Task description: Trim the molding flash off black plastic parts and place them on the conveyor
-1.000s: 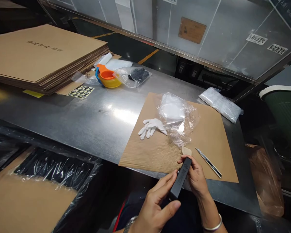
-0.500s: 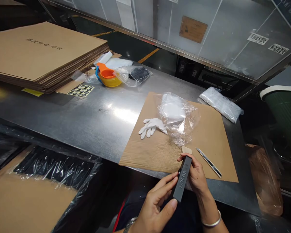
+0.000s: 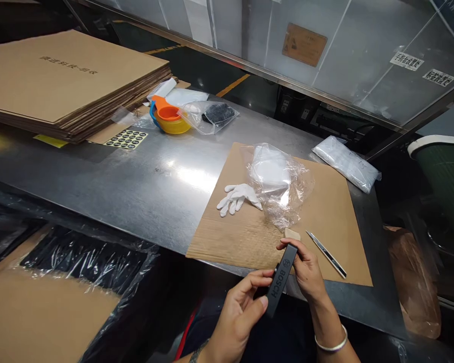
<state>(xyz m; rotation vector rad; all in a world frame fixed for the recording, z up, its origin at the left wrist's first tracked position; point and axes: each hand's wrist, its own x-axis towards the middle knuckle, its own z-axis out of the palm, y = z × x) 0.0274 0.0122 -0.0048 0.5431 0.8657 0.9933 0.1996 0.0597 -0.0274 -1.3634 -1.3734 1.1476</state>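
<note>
A dark grey rectangular plastic part (image 3: 281, 282) with BOSCH lettering is held tilted over the table's front edge. My left hand (image 3: 239, 311) is closed on its lower left side, thumb near the lower end. At the upper end, my right hand (image 3: 306, 268) grips it from the right, fingers partly hidden behind it. Just beyond the right fingertips a small beige block (image 3: 292, 234) lies on the cardboard sheet (image 3: 234, 242). To the right of that hand rests a craft knife (image 3: 326, 254). A white glove (image 3: 239, 198) lies farther off, beside a crumpled clear plastic bag (image 3: 278, 176).
Flat cardboard sheets (image 3: 71, 75) are stacked at the left of the metal table (image 3: 144, 186). Nested orange and yellow tape rings or cups (image 3: 172, 118) stand near a bagged black item (image 3: 217, 115). A plastic-wrapped pack (image 3: 346, 162) lies at the right edge. A lined box (image 3: 41, 302) is lower left.
Both hands have turned the grey part slightly, so its lettered face shows more fully. The left fingers and thumb have shifted a little along it. The grip stays two-handed.
</note>
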